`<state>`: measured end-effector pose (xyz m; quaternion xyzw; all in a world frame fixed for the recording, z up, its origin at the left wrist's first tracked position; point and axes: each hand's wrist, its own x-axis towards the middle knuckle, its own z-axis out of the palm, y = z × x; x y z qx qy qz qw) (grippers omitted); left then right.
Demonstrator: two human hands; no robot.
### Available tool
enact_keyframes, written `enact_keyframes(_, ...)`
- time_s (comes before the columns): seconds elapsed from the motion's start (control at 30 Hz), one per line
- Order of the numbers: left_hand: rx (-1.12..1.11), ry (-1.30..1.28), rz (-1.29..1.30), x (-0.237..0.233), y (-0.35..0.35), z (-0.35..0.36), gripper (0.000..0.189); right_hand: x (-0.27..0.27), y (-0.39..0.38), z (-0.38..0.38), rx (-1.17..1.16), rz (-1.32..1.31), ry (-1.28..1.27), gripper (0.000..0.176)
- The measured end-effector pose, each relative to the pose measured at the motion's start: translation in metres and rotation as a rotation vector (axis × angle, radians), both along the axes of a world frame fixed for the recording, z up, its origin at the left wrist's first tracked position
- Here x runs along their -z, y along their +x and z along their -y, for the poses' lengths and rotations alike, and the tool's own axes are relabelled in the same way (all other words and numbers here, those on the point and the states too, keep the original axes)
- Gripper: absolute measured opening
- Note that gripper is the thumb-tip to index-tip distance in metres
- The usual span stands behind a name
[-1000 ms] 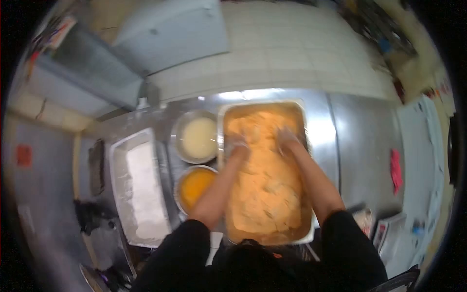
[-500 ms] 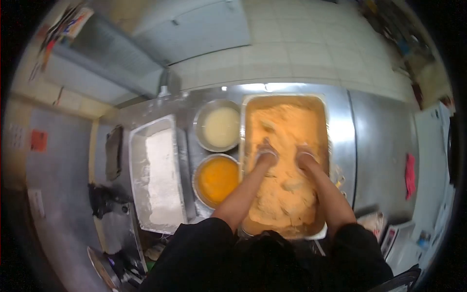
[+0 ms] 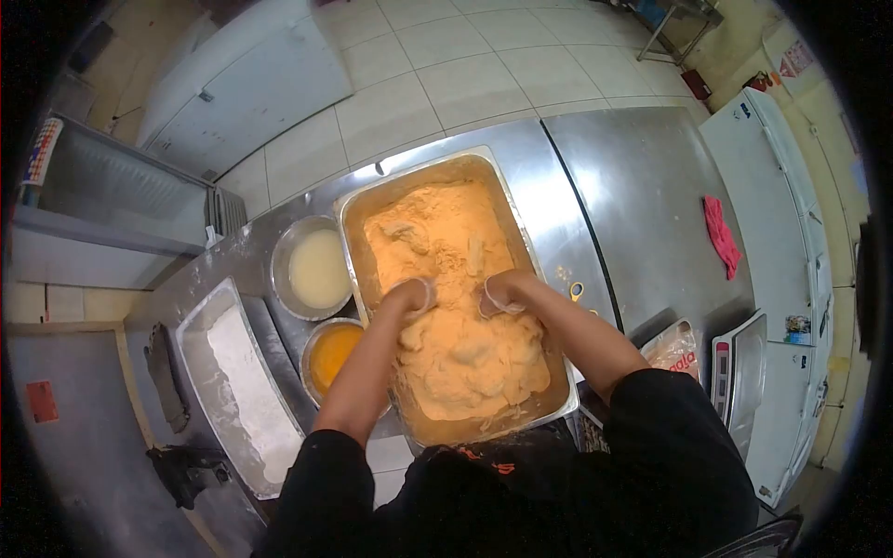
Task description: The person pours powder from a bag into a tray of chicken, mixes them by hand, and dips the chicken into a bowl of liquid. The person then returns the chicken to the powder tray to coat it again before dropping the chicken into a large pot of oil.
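The loose, pale-orange powder [image 3: 419,219] lies around coated lumps [image 3: 476,349] in a deep, rectangular metal pan [image 3: 437,175] on the steel table [image 3: 642,177]. The left hand [image 3: 420,296] and right hand [image 3: 495,294] reach into it, fingers mostly hidden; how far they open, or whether they grasp anything, cannot be told. The powder looks light and dry; the lumps seem soft, best cupped from beneath. The filled pan is probably heavy, best held by opposite rims.

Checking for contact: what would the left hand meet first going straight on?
The orange powder: the left hand's fingertips already look buried in it. Past that, possibly the right hand, but finger direction and depth are unclear.
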<state>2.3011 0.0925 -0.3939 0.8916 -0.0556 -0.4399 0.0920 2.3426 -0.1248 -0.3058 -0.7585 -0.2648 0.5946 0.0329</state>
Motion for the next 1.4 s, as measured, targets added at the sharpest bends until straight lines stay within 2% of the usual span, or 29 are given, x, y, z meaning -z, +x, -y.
enact_keyframes(0.03,0.13,0.034,-0.087,-0.026,0.013,-0.002,0.041,-0.014,0.009,0.005,0.003,-0.068,-0.003,0.058)
enact_keyframes(0.1,0.251,0.23,-0.138,-0.107,0.02,0.007,0.036,-0.067,0.028,0.0,0.168,0.019,0.099,0.063)
enact_keyframes(0.17,-0.044,0.219,0.169,-0.1,0.003,0.016,0.035,-0.031,0.041,-0.022,0.261,0.428,-0.05,0.063)
enact_keyframes(0.2,-0.023,0.238,0.412,-0.048,-0.012,0.02,0.035,-0.011,0.037,-0.032,0.329,0.56,-0.052,0.064)
enact_keyframes(0.27,-0.124,0.175,0.534,-0.025,-0.014,0.022,0.04,0.027,0.013,-0.048,0.503,0.732,0.027,0.068)
enact_keyframes(0.33,-0.364,0.014,0.271,-0.045,-0.01,0.018,0.051,0.037,0.011,-0.053,0.479,0.613,0.155,0.076)
enact_keyframes(0.4,-0.286,0.086,0.132,-0.055,0.008,-0.001,0.056,0.037,0.055,-0.045,0.228,0.3,0.244,0.088)
enact_keyframes(0.47,-0.112,0.201,-0.026,-0.083,0.034,-0.012,0.068,0.012,0.085,-0.037,0.558,-0.084,0.382,0.092)
enact_keyframes(0.53,-0.12,0.302,0.181,-0.091,0.012,0.001,0.068,-0.006,0.077,-0.034,0.578,0.063,0.414,0.087)
enact_keyframes(0.57,-0.164,0.349,0.254,-0.063,0.012,0.006,0.07,-0.013,0.072,-0.039,0.408,0.418,0.383,0.081)
enact_keyframes(0.63,-0.2,0.389,0.358,-0.006,0.011,0.012,0.07,-0.013,0.056,-0.054,0.172,0.855,0.263,0.073)
enact_keyframes(0.67,-0.19,0.387,0.385,0.016,0.007,0.013,0.069,0.003,0.034,-0.064,0.114,0.933,0.179,0.072)
enact_keyframes(0.7,-0.185,0.385,0.407,0.026,0.001,0.014,0.067,0.014,0.023,-0.066,0.085,0.878,0.131,0.072)
enact_keyframes(0.73,-0.207,0.293,0.296,0.021,-0.003,0.013,0.066,0.025,0.013,-0.068,0.054,0.823,0.084,0.073)
enact_keyframes(0.8,-0.238,0.111,0.091,-0.011,-0.005,0.005,0.063,0.032,0.01,-0.067,0.071,0.471,0.059,0.074)
enact_keyframes(0.87,-0.203,0.002,-0.231,-0.065,0.012,-0.009,0.059,0.005,0.026,-0.05,-0.045,0.27,0.12,0.074)
enact_keyframes(0.9,-0.128,0.03,-0.227,-0.067,0.008,-0.011,0.058,-0.003,0.034,-0.039,-0.102,0.162,0.147,0.074)
enact_keyframes(0.93,-0.053,0.058,-0.222,-0.069,0.005,-0.012,0.056,0.008,0.036,-0.037,-0.157,0.276,0.157,0.066)
enact_keyframes(0.97,0.074,0.169,-0.043,-0.06,-0.013,-0.009,0.055,0.005,0.035,-0.038,-0.208,0.392,0.159,0.058)
enact_keyframes(1.03,-0.021,0.235,0.166,-0.046,-0.032,0.002,0.051,0.005,0.014,-0.037,-0.03,0.612,0.254,0.047)
enact_keyframes(1.07,-0.24,0.192,0.206,-0.05,-0.029,0.015,0.049,0.008,0.007,-0.038,0.062,0.67,0.293,0.044)
enact_keyframes(1.1,-0.46,0.146,0.244,-0.056,-0.027,0.023,0.047,0.034,0.006,-0.041,0.151,0.628,0.303,0.045)
enact_keyframes(1.13,-0.443,0.118,0.206,-0.062,-0.022,0.02,0.045,0.048,0.008,-0.041,0.236,0.585,0.314,0.047)
enact_keyframes(1.2,-0.401,0.069,0.129,-0.074,-0.01,0.004,0.042,0.028,0.021,-0.042,0.183,0.356,0.217,0.054)
enact_keyframes(1.23,-0.252,0.086,0.168,-0.067,-0.004,-0.008,0.041,0.018,0.035,-0.046,0.159,0.246,0.173,0.057)
enact_keyframes(1.3,0.047,0.115,0.226,-0.019,0.006,-0.032,0.04,0.016,0.07,-0.059,0.06,0.121,0.03,0.063)
enact_keyframes(1.33,0.07,0.129,0.245,0.021,0.016,-0.044,0.041,0.015,0.07,-0.059,0.054,0.205,0.039,0.062)
enact_keyframes(1.37,0.052,0.159,0.229,0.015,0.022,-0.038,0.043,0.011,0.069,-0.059,0.049,0.289,0.044,0.062)
enact_keyframes(1.4,-0.016,0.205,0.226,0.009,0.023,-0.03,0.045,0.007,0.057,-0.052,0.087,0.53,0.13,0.058)
